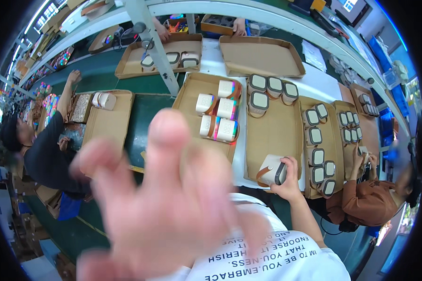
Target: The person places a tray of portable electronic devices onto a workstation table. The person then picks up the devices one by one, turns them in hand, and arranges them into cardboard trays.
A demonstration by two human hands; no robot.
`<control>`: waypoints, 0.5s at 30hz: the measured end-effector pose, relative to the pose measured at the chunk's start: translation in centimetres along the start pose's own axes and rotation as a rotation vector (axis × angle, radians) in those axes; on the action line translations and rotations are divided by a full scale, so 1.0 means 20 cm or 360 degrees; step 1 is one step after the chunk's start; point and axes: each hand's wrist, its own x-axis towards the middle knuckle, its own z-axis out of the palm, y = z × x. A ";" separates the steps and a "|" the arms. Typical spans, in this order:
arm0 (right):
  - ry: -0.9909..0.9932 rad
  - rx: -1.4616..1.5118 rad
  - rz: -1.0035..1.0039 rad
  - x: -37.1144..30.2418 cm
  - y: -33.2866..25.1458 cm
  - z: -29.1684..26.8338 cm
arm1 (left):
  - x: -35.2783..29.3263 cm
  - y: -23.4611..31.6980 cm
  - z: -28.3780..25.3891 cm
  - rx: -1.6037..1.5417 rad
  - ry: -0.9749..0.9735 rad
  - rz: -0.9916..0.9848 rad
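Observation:
My left hand is raised close to the camera, blurred, with its fingers spread and nothing seen in them. It covers much of the lower left of the view. My right hand grips a small white portable speaker with a brown strap and a dark-rimmed end, over the near end of a cardboard tray. At the far end of that tray stand several like speakers, pale grilles up. The tray to its left carries several white speakers with coloured lights glowing along their sides.
Further trays of speakers stand on the right, where a person in brown works. A person in dark clothes sits at the left. Another person's hands show across the bench. A metal frame post rises beyond my left hand.

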 end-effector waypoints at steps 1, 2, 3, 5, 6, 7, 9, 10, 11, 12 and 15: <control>0.0035 -0.0004 0.0012 0.01 0.02 0.01 | -0.02 -0.01 -0.07 0.0139 0.0454 -0.0009; 0.0026 -0.0048 0.0025 0.00 0.02 0.00 | -0.02 -0.01 -0.21 0.0155 0.0602 -0.0054; -0.0007 -0.0071 0.0014 0.00 0.00 0.00 | -0.02 -0.01 -0.29 0.0236 0.0763 -0.0021; 0.0003 -0.0057 -0.0003 0.00 0.01 0.01 | -0.08 0.00 -0.42 0.0325 0.0913 0.0035; 0.0001 -0.0053 -0.0014 0.00 0.01 0.01 | -0.09 0.00 -0.45 0.0404 0.1077 0.0095; 0.0011 -0.0051 -0.0011 0.01 0.00 0.00 | -0.10 0.00 -0.45 0.0404 0.1069 0.0088; 0.0035 -0.0044 -0.0041 0.02 -0.01 -0.02 | -0.12 0.00 -0.45 0.0476 0.1112 0.0132; 0.0037 -0.0043 -0.0039 0.03 -0.01 -0.02 | -0.12 0.01 -0.45 0.0475 0.1111 0.0129; 0.0063 -0.0039 -0.0060 0.03 -0.01 -0.02 | -0.12 0.01 -0.45 0.0493 0.1107 0.0116; 0.0090 -0.0035 -0.0081 0.04 -0.01 -0.02 | -0.13 0.01 -0.45 0.0510 0.1102 0.0103; 0.0093 -0.0025 -0.0103 0.05 -0.01 -0.03 | -0.13 0.02 -0.45 0.0514 0.1062 0.0100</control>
